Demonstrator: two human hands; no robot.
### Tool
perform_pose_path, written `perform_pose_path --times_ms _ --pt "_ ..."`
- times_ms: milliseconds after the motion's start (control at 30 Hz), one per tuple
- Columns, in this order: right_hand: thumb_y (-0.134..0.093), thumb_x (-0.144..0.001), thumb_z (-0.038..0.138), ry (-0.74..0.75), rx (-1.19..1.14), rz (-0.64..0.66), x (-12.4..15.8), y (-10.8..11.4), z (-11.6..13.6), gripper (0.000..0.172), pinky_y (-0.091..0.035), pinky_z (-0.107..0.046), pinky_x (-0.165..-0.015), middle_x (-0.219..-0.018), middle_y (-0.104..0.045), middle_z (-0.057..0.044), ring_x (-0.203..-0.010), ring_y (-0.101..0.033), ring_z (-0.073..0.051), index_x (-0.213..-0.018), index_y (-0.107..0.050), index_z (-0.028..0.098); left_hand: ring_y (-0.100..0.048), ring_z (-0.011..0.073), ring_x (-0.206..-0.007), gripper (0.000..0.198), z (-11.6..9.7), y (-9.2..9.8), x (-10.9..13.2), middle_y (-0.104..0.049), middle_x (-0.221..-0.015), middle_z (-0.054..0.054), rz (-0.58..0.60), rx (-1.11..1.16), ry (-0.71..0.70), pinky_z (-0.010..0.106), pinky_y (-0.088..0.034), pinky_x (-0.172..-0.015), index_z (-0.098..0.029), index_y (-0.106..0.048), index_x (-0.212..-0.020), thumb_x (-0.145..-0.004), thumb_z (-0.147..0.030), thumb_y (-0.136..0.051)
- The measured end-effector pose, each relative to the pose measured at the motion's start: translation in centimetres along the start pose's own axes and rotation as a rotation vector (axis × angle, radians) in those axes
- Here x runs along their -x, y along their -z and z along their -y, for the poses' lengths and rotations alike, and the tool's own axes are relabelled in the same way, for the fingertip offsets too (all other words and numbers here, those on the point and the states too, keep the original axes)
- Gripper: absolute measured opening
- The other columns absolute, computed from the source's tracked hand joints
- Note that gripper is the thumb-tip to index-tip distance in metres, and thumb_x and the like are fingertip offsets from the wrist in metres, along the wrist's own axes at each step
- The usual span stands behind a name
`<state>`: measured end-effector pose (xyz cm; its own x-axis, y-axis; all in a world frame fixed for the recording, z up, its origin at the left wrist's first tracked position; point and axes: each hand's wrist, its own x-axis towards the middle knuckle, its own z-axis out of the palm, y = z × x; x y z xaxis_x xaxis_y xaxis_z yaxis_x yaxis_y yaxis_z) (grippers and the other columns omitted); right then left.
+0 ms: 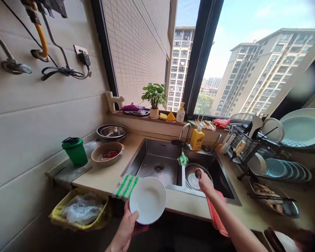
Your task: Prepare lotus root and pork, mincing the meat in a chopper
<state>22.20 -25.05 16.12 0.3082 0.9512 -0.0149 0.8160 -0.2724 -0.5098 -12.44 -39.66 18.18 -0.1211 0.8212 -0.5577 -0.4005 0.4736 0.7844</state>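
A white bowl [148,200] is tilted toward me at the counter's front edge, with my left hand [128,222] closed on its lower left rim. My right hand [206,182] is over the right basin, its fingers wrapped round a dark handle [198,173]. Beneath it, a round metal pan [191,171] lies in that basin; whether the handle belongs to the pan is unclear. The faucet [185,132] stands behind the divider, where a green and white cloth [183,160] sits. Another green-striped cloth [126,187] lies left of the bowl, and a red cloth [217,213] hangs under my right forearm.
On the left counter are a green cup [75,153], a beige basket [107,154] and metal bowls [111,132]. A lined bin [80,210] stands below. A yellow soap bottle [197,139] is behind the sink [160,157]. The dish rack [245,140] and a food bowl [271,197] occupy the right.
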Motion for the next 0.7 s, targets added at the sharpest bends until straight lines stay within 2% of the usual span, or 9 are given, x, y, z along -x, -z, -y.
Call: perform_pose_path --times_ms 67,133,200,267,400,500,600,700 --pt "-0.034 -0.087 0.016 0.001 0.146 0.038 -8.3 -0.8 2.0 0.053 -0.043 -0.032 -0.080 -0.118 -0.054 -0.017 -0.095 -0.061 -0.022 -0.140 -0.034 0.017 -0.065 0.0181 -0.067 0.077 -1.1 -3.7 -3.9 -0.059 -0.108 0.007 -0.005 0.022 0.034 0.034 -0.056 -0.057 -0.035 -0.019 -0.138 -0.073 -0.010 -0.053" --pt "-0.033 -0.088 0.014 0.003 0.252 0.081 -15.3 -1.7 3.9 0.057 -0.044 -0.035 -0.080 -0.120 -0.051 -0.021 -0.097 -0.063 -0.024 -0.145 -0.024 0.016 -0.064 0.0176 -0.065 0.076 -2.3 -7.1 -7.6 -0.059 -0.106 0.008 0.001 0.042 0.063 0.032 -0.055 -0.055 -0.033 -0.020 -0.137 -0.072 -0.010 -0.052" --pt "-0.031 -0.090 0.014 0.026 0.349 0.131 -20.6 -2.7 5.1 0.057 -0.045 -0.038 -0.080 -0.117 -0.053 -0.021 -0.099 -0.063 -0.026 -0.146 -0.020 0.019 -0.063 0.0164 -0.061 0.074 -3.6 -10.0 -11.2 -0.061 -0.103 0.008 -0.001 0.045 0.079 0.029 -0.054 -0.052 -0.031 -0.022 -0.136 -0.072 -0.011 -0.052" --pt "-0.030 -0.093 0.016 0.059 0.432 0.184 -24.2 -3.7 5.7 0.056 -0.045 -0.039 -0.081 -0.114 -0.056 -0.020 -0.100 -0.064 -0.027 -0.147 -0.016 0.022 -0.062 0.0147 -0.057 0.074 -4.7 -12.5 -14.7 -0.061 -0.103 0.009 -0.003 0.023 0.087 0.028 -0.053 -0.049 -0.029 -0.022 -0.136 -0.071 -0.012 -0.053" --pt "-0.030 -0.093 0.016 0.114 0.549 0.268 -27.8 -5.0 5.5 0.059 -0.046 -0.040 -0.081 -0.110 -0.062 -0.021 -0.099 -0.064 -0.027 -0.148 -0.010 0.020 -0.060 0.0132 -0.054 0.072 -6.3 -16.5 -21.5 -0.059 -0.112 0.013 0.003 -0.090 0.114 0.030 -0.053 -0.049 -0.029 -0.020 -0.137 -0.073 -0.014 -0.050" --pt "-0.029 -0.091 0.011 0.149 0.572 0.309 -28.9 -4.6 5.5 0.058 -0.046 -0.039 -0.082 -0.109 -0.064 -0.020 -0.102 -0.063 -0.027 -0.147 -0.016 0.020 -0.060 0.0151 -0.056 0.071 -6.7 -19.1 -25.5 -0.055 -0.118 0.016 0.003 -0.176 0.110 0.036 -0.054 -0.053 -0.027 -0.018 -0.138 -0.075 -0.016 -0.048" --pt "-0.029 -0.089 0.007 0.163 0.553 0.329 -29.2 -3.5 6.1 0.056 -0.046 -0.040 -0.082 -0.104 -0.065 -0.019 -0.102 -0.063 -0.029 -0.144 -0.025 0.019 -0.061 0.0173 -0.060 0.070 -6.8 -21.0 -28.2 -0.053 -0.121 0.017 0.014 -0.216 0.092 0.041 -0.054 -0.060 -0.028 -0.018 -0.139 -0.077 -0.019 -0.048" --pt "-0.025 -0.089 0.004 0.155 0.503 0.322 -27.8 -3.2 7.2 0.051 -0.046 -0.044 -0.083 -0.110 -0.060 -0.023 -0.102 -0.062 -0.031 -0.139 -0.034 0.012 -0.061 0.0187 -0.064 0.071 -6.7 -21.8 -30.0 -0.053 -0.120 0.016 0.044 -0.229 0.117 0.042 -0.054 -0.063 -0.029 -0.017 -0.140 -0.077 -0.023 -0.050"
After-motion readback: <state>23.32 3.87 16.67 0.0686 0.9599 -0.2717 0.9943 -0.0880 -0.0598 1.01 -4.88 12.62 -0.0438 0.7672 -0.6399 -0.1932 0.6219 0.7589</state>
